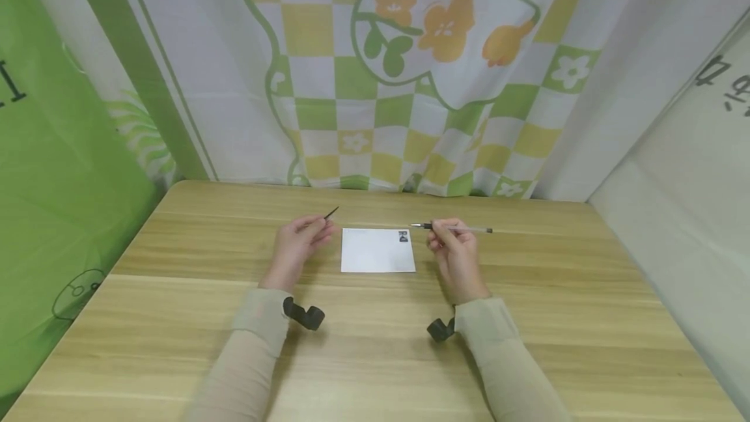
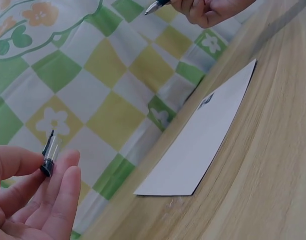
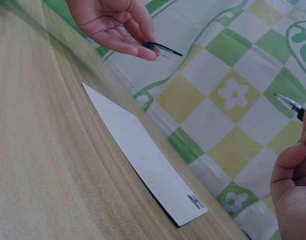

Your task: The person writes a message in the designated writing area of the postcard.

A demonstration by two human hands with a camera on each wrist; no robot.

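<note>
A clear pen cap with a black clip (image 2: 51, 155) is pinched between the thumb and fingers of my left hand (image 1: 297, 243), to the left of a white card. My right hand (image 1: 457, 254) holds an uncapped pen (image 1: 476, 230) with a clear barrel and black grip, its metal tip pointing left. Between the two hands, the white card (image 1: 375, 253) lies flat on the table, with a small dark printed picture in its upper right corner. Both hands are raised over the table, and neither overlaps the card in the head view.
The wooden table (image 1: 375, 370) reaches back to a checkered, flowered curtain (image 1: 351, 83). Green cloth (image 1: 70, 213) hangs at the left and a pale sheet (image 1: 691, 213) at the right. Black wrist mounts (image 1: 307, 316) sit by both cuffs.
</note>
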